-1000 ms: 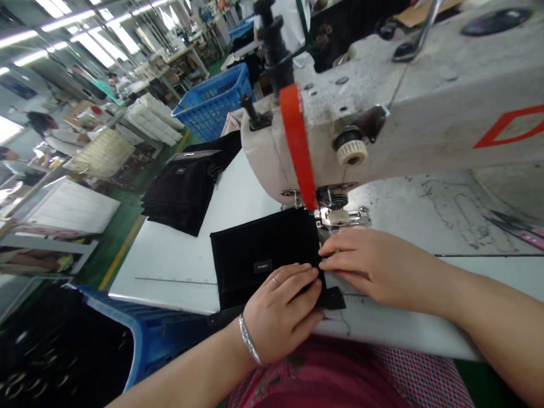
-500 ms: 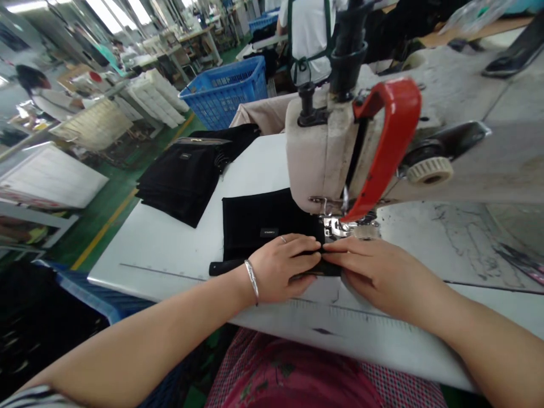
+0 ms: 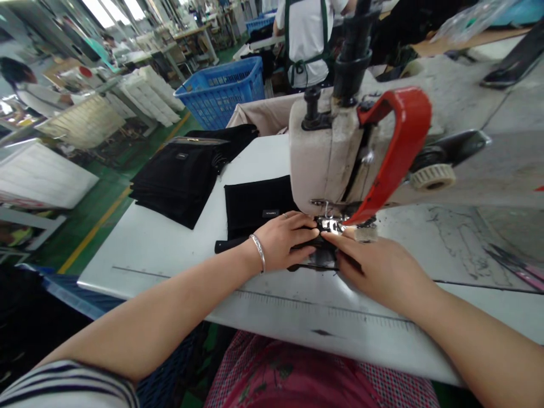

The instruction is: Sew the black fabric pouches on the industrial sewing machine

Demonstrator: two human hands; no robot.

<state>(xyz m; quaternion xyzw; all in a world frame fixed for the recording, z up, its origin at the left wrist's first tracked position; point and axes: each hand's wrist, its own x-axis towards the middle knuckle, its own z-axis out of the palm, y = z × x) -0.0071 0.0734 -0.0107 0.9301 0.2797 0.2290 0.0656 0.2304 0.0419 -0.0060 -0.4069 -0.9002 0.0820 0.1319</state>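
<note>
A black fabric piece [image 3: 255, 204] with a small label lies on the white sewing table, its right part beneath the sewing machine head [image 3: 314, 153]. My left hand [image 3: 283, 241], with a silver bracelet at the wrist, has its fingers closed on the near edge of the piece, left of the presser foot [image 3: 330, 225]. Close in front of the foot, my right hand [image 3: 374, 263] holds the same edge, its fingertips almost touching the left ones. A dark strip sticks out left of my left hand. The fabric under my fingers is partly hidden.
A stack of black fabric pieces [image 3: 178, 181] lies at the table's left. Scissors [image 3: 516, 266] rest at the right. A red lever guard [image 3: 403, 147] juts from the machine. Behind stand a blue basket [image 3: 223, 93] and a person in a green apron [image 3: 304, 45].
Both hands have moved away from me with the black fabric piece, closer to the presser foot. The area by the foot is now brighter.
</note>
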